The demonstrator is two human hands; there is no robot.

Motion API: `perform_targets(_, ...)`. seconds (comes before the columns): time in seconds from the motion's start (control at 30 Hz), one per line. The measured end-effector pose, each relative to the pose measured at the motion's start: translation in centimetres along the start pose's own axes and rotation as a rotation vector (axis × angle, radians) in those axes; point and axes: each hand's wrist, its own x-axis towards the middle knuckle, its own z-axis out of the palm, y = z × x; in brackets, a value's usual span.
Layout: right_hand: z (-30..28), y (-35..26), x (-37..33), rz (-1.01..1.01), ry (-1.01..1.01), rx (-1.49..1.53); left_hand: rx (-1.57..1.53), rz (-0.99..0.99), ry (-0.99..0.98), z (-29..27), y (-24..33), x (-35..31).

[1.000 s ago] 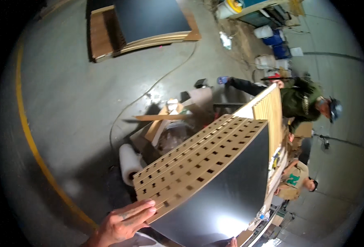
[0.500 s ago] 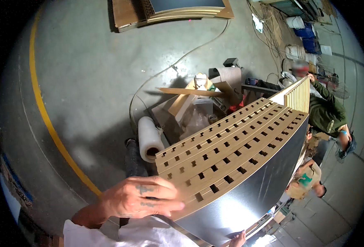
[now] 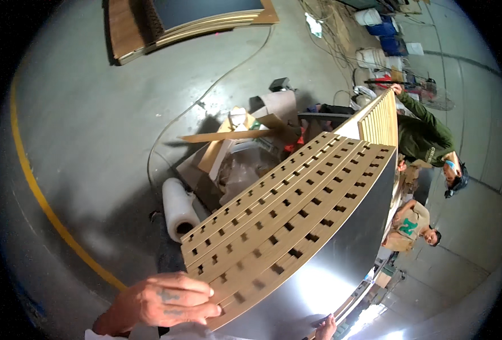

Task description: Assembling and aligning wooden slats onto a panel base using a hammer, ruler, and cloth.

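Note:
A stack of wooden panels with rows of dark rectangular slots runs from near me toward the far right. On its right side is a dark, glossy panel with bright glare. My left hand is closed over the near left end of the slotted panels, its fingertips pressing the nearest slotted strip; its thumb is hidden. At the bottom edge, my right hand grips the lower rim of the dark panel, and only its fingers and part of the thumb show.
A roll of clear plastic film and a box of scraps lie left of the panels. A cable crosses the floor to another board stack. A person in dark green holds the far end; another in tan is nearby.
The view has turned, so the scene sits further left. My left hand keeps its place at the near end, with its fingertips nearer the corner. My right hand still grips the dark panel's rim.

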Motion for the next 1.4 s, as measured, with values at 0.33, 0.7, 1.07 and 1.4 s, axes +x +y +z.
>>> perform_targets(0.33,-0.2,-2.1,-1.9,0.083,0.073,-0.067,-0.035,-0.068,-0.067,0.2,-0.6,0.7)
perform_targets(0.7,0.3,0.2,-6.0,-0.019,0.190,-0.214,0.392,-0.442,0.111,4.5,8.9,0.0)
perform_targets(1.07,-1.1,-1.0,-4.2,-0.141,0.151,-0.530,-0.067,-0.770,0.371,12.2,11.2,-1.5)
perform_targets(1.4,17.1,-26.1,11.2,-0.986,-0.073,-0.624,-1.091,-1.270,0.343,21.9,14.6,-1.1)
